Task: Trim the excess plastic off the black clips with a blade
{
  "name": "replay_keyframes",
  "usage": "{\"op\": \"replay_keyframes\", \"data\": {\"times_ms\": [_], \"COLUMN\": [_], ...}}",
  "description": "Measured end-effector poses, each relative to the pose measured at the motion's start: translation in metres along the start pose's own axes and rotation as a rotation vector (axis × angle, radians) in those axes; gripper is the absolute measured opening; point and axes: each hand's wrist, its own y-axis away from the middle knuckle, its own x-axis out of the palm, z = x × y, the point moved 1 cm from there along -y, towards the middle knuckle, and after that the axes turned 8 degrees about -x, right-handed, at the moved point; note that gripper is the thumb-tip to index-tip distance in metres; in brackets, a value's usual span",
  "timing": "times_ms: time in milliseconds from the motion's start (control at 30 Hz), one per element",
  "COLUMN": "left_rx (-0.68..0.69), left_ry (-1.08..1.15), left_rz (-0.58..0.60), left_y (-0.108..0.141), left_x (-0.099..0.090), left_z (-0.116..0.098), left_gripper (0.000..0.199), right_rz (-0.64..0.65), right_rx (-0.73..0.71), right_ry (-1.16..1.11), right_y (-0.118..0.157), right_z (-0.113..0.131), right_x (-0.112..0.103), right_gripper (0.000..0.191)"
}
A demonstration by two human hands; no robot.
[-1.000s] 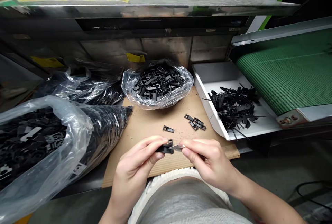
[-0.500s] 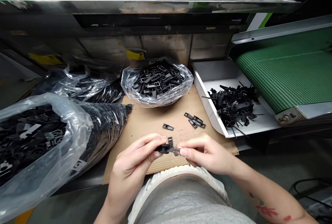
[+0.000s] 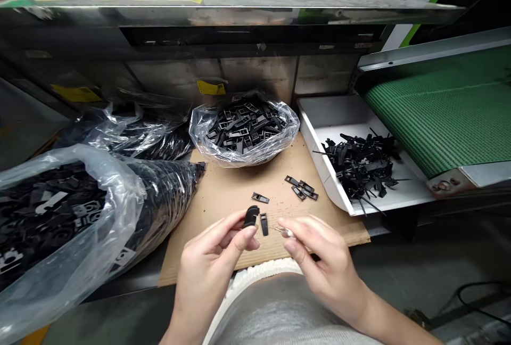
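Note:
My left hand [image 3: 217,246] is closed on a curved black part [image 3: 251,216], pinched between thumb and fingers. My right hand [image 3: 319,246] pinches a small, thin, pale metallic piece [image 3: 285,231]; its exact shape is too small to tell. Between the two hands, a black rectangular clip [image 3: 264,224] lies on the brown cardboard [image 3: 223,190]. Another such clip [image 3: 260,197] rests just beyond it. Several more clips [image 3: 307,187] are grouped to the right, near the white tray.
A clear bag of black clips [image 3: 247,126] stands at the back. At left lie large bags [image 3: 159,190] of black parts. The white tray [image 3: 325,174] at right holds thin black pieces, beside a green conveyor belt [image 3: 447,105]. A metal shelf [image 3: 255,15] crosses above.
My hands have moved apart. The black part in my left hand is now tilted upright, and the pale piece in my right hand is away from it.

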Motion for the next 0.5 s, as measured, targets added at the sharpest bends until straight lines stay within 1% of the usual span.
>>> {"op": "replay_keyframes", "data": {"times_ms": [100,200,267,367,500], "left_rx": [-0.034,0.021,0.071,0.090,0.059], "left_ry": [0.028,-0.024,-0.069,-0.066,-0.029], "left_rz": [-0.004,-0.022,-0.019,-0.002,-0.004], "left_y": [0.003,0.004,0.003,0.003,0.005], "left_x": [0.004,0.005,0.005,0.005,0.004], "left_z": [-0.004,-0.004,-0.002,0.001,0.003], "left_gripper": [0.014,0.012,0.014,0.017,0.017], "right_rz": [0.030,-0.004,0.001,0.006,-0.014], "right_rx": [-0.039,-0.093,-0.116,-0.107,-0.092], "right_ry": [0.144,0.277,0.320,0.301,0.216], "right_y": [0.000,-0.002,-0.003,-0.003,-0.002], "right_z": [0.001,0.000,0.000,0.001,0.003], "right_x": [0.007,0.006,0.006,0.008,0.014], "right_gripper": [0.031,0.029,0.028,0.027,0.026]}}
